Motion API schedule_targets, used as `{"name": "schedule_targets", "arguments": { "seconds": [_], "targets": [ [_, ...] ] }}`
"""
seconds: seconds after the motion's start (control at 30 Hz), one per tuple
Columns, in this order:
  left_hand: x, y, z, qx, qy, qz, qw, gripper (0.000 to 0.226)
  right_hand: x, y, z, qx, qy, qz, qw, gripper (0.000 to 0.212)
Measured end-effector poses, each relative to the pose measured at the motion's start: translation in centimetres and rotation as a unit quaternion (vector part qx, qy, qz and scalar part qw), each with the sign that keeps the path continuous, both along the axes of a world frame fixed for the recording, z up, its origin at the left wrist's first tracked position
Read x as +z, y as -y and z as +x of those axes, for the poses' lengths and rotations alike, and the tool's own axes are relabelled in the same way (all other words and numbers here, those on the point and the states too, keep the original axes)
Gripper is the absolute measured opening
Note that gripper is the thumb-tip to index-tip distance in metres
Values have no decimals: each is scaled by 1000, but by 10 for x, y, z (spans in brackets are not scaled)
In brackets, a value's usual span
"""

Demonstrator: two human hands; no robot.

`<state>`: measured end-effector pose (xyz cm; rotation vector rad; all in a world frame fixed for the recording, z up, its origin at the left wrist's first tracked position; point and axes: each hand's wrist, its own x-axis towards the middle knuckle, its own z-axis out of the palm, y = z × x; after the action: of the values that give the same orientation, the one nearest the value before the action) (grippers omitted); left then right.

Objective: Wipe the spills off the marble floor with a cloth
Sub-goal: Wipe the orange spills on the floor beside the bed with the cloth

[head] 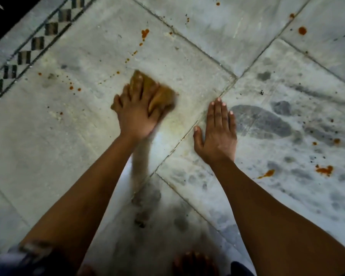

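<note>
Two hands on marble floor (48,146). L hand (134,114) flat, fingers spread, presses cloth (161,96); R hand (217,134) flat, fingers together. Orange spills (145,33) nearby.

Glossy marble floor (187,56) — soft cloth (159,94)

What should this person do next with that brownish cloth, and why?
Probably slide the left hand, pressing the crumpled mustard-brown cloth, forward along the trail of small orange drops just beyond it on the grey marble floor. Those spots lie nearest the cloth and are unwiped, while the right hand braces flat.
</note>
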<state>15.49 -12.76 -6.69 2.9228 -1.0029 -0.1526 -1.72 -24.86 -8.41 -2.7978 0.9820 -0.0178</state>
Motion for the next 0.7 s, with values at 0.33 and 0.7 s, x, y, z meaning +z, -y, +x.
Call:
{"name": "schedule_targets", "arguments": {
  "seconds": [0.33, 0.7],
  "targets": [
    [-3, -12, -23, -184, 7, -25, 983, 64, -1, 0, 1, -4, 23, 5, 1000, 71],
    [-2, 29, -18, -177, 5, -36, 984, 63, 2, 1, 1, -6, 30, 18, 999, 70]
  ]
}}
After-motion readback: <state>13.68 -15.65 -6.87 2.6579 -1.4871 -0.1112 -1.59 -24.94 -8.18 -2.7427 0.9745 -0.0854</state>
